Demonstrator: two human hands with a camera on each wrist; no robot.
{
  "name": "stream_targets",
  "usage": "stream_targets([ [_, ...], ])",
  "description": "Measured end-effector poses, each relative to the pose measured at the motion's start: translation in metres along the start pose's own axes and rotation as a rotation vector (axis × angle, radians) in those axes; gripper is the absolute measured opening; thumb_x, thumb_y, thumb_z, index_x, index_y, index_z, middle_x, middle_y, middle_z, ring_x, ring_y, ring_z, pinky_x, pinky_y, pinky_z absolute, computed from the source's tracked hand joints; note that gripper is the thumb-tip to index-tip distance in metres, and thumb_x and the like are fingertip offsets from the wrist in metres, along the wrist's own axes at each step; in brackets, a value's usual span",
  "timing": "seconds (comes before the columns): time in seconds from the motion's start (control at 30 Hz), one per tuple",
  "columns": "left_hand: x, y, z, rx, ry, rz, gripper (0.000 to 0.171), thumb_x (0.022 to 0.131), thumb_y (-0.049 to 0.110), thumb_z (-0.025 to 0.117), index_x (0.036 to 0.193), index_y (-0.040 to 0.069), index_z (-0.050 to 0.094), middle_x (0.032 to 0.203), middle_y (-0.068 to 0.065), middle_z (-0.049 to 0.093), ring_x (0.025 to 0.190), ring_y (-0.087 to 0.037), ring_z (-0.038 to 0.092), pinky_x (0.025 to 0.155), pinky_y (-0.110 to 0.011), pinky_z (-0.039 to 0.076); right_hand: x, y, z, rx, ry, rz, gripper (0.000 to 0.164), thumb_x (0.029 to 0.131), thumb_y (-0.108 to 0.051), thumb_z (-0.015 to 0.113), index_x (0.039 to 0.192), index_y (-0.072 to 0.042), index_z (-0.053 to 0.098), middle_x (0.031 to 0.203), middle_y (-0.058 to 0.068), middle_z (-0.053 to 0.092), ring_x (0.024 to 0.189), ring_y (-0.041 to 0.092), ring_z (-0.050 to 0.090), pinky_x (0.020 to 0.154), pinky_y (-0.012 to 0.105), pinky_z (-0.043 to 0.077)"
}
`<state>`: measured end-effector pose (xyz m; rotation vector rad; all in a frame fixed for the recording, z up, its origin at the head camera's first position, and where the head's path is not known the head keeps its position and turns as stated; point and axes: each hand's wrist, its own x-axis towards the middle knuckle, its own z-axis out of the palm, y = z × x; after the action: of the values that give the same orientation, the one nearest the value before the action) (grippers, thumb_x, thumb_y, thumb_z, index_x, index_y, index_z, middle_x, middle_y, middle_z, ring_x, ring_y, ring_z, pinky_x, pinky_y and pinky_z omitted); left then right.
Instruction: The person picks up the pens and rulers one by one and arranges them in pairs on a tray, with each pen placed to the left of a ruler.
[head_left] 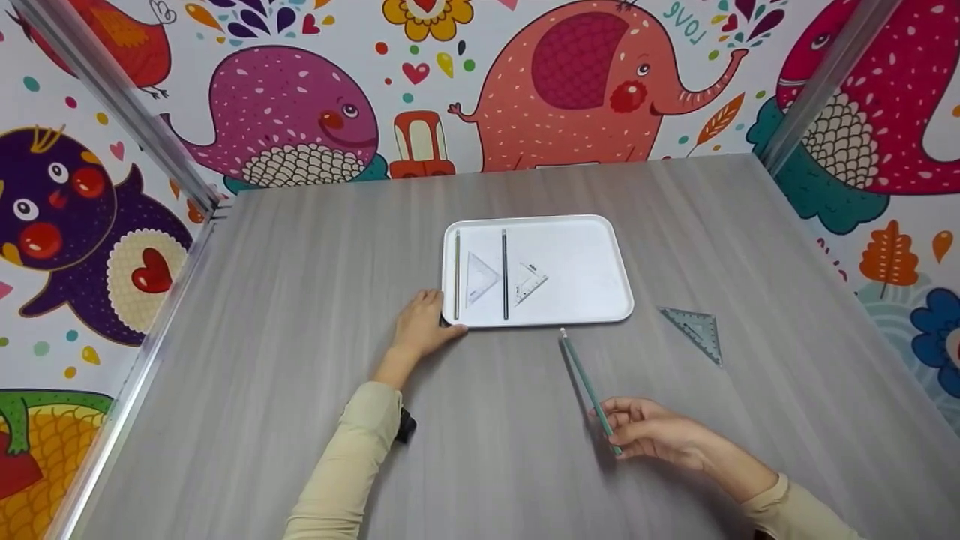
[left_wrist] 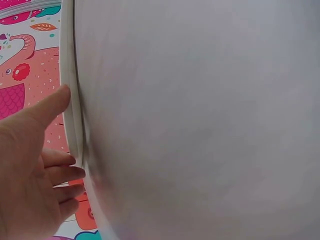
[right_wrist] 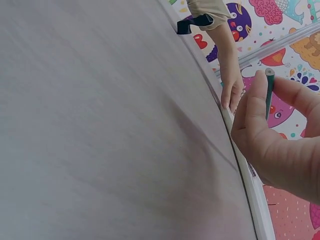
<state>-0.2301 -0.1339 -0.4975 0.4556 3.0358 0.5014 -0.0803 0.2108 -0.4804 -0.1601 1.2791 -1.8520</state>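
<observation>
A white tray [head_left: 589, 270] lies on the table. On its left half are a gold-toned pencil [head_left: 457, 277], a clear set square [head_left: 480, 278], a dark pencil [head_left: 505, 274] and a smaller clear set square [head_left: 531, 280]. My left hand [head_left: 421, 324] rests at the tray's near left corner, thumb along the front edge and fingers by the left side. In the right wrist view, thumb and fingers of my right hand [right_wrist: 280, 135] pinch a green pencil [right_wrist: 269, 92] close to its flat end. The pencil's pale tip points toward the tray's front edge.
A grey-tinted set square [head_left: 696, 332] lies on the wood-grain table [head_left: 300, 255], right of the tray. Cartoon-printed panels [head_left: 420, 75] stand around the table's back and sides, with metal posts at the corners.
</observation>
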Motion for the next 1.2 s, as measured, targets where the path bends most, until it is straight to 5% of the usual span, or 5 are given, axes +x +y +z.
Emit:
stream_targets([
  [0.7,-0.001,0.0,0.0,0.001,0.038,0.026,0.074,0.075,0.044,0.068,0.124,-0.008,0.048,0.124,-0.022,0.052,0.119,-0.035,0.043,0.102,-0.042,0.033,0.01,-0.009,0.002,-0.009,-0.017,0.0,0.029,0.085,0.008,0.048,0.112,-0.001,0.048,0.087,-0.002,0.057,0.075,0.007,0.059,0.07,0.023,0.052],
  [1.2,-0.002,0.001,0.0,-0.004,0.036,0.014,0.073,0.076,0.045,0.067,0.124,-0.007,0.048,0.125,-0.022,0.051,0.122,-0.035,0.041,0.103,-0.042,0.031,0.02,-0.02,0.0,-0.108,0.111,0.008,0.038,0.082,0.004,0.055,0.117,0.008,0.043,0.084,-0.001,0.054,0.073,0.008,0.058,0.069,0.025,0.052],
])
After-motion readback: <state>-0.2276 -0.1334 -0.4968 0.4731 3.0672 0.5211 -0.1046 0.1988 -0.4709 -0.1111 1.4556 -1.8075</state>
